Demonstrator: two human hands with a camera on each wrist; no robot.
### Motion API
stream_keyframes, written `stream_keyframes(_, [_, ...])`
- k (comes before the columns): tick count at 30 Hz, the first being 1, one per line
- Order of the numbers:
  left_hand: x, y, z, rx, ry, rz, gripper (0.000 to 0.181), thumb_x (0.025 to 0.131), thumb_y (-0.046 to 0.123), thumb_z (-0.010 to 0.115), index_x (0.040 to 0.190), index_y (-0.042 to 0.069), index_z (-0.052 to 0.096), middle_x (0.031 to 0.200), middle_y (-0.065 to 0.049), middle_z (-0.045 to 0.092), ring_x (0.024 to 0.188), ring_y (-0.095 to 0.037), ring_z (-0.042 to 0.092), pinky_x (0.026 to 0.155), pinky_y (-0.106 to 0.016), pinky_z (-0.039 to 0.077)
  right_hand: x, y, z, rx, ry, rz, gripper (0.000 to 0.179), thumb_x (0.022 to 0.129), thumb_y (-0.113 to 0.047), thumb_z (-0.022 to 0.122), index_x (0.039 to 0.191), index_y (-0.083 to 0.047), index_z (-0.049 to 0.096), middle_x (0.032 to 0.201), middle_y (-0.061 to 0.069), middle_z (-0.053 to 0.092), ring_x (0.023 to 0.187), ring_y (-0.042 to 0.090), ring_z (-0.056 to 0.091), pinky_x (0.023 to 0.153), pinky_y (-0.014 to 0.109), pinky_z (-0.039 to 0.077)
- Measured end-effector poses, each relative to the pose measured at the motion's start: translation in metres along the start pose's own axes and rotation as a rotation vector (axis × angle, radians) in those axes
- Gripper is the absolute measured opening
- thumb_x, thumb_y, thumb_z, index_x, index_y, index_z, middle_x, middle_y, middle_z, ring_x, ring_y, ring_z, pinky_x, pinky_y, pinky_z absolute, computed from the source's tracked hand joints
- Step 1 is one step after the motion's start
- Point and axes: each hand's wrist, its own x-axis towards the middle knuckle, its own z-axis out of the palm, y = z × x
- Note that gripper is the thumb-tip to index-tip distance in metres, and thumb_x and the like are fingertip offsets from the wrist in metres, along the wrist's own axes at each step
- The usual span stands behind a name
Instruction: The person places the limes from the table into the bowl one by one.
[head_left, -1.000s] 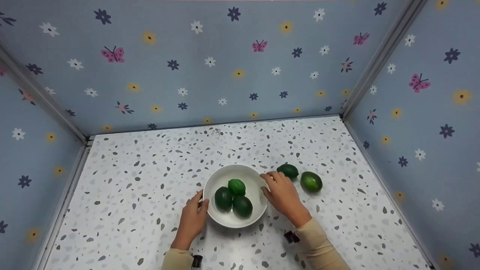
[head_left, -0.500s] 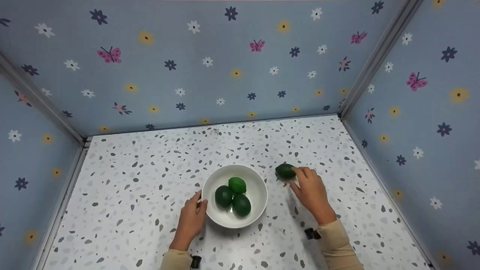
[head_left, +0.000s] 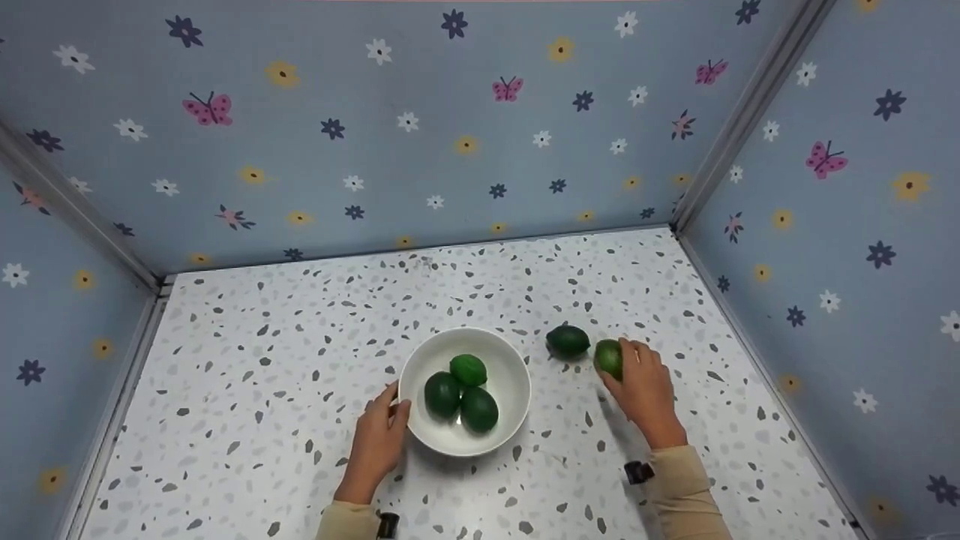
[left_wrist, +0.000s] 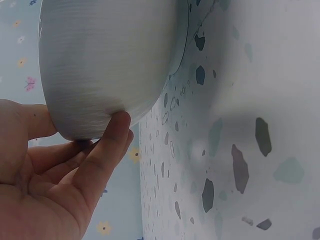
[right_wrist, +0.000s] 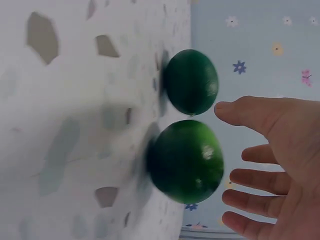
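In the head view, a white bowl (head_left: 512, 358) holds a bright green lime (head_left: 468, 370) and two darker green ones. My left hand (head_left: 375, 442) grips the bowl's left side, thumb at the rim and fingers against the outer wall (left_wrist: 110, 60). Right of the bowl lie a dark lime (head_left: 568, 341) and a lighter green lime (head_left: 608, 358). My right hand (head_left: 642, 386) hovers at the lighter lime's right side, overlapping it. In the right wrist view, the thumb and fingers are spread with a gap before that lime (right_wrist: 187, 162); the dark lime (right_wrist: 192, 82) lies behind it.
The speckled white tabletop (head_left: 285, 390) is bounded by blue flowered panels at the back (head_left: 420, 161), left and right. Metal frame strips (head_left: 750, 112) run along the corners. Dark wrist cameras (head_left: 639, 472) sit beside both sleeves.
My right hand has moved right from the bowl's rim, past the dark lime, to the lighter lime. My left hand stays at the bowl. The view has shifted slightly.
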Motion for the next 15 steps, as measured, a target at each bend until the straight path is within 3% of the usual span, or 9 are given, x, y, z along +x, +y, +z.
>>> stream_keyframes(7, [0.0, 0.0, 0.0, 0.0, 0.002, 0.004, 0.048, 0.107, 0.02, 0.051, 0.148, -0.002, 0.043, 0.138, -0.026, 0.052, 0.12, -0.041, 0.058, 0.103, -0.049, 0.048, -0.004, 0.008, 0.01, 0.002, -0.073, 0.121, 0.075, 0.083, -0.031, 0.084, 0.136, 0.01, 0.05, 0.122, 0.031, 0.055, 0.108, 0.047, 0.054, 0.081, 0.061, 0.049])
stream_keyframes(15, [-0.002, -0.003, 0.0, -0.007, 0.013, 0.048, 0.047, 0.106, 0.02, 0.052, 0.147, -0.002, 0.045, 0.137, -0.026, 0.053, 0.118, -0.04, 0.06, 0.099, -0.049, 0.051, -0.007, 0.014, 0.016, 0.038, -0.042, 0.124, 0.07, 0.085, -0.028, 0.083, 0.134, 0.01, 0.051, 0.118, 0.031, 0.056, 0.103, 0.046, 0.056, 0.078, 0.061, 0.049])
